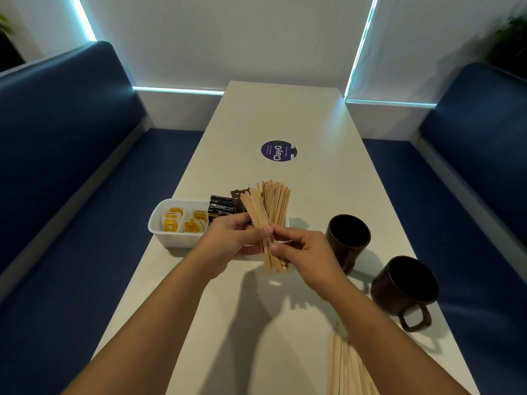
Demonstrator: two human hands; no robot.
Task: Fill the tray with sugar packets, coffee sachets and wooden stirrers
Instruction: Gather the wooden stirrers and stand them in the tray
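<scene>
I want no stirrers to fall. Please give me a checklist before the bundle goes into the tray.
1. Both hands hold the bundle: left hand, right hand: ok.
2. Bundle ends even: not ok, fanned.
3. Free room in the tray: cannot tell, hands hide it.
4. Mugs away from the path: ok.
5. Spare stirrers safe on the table: cannot tell, cut off by the frame.
</scene>
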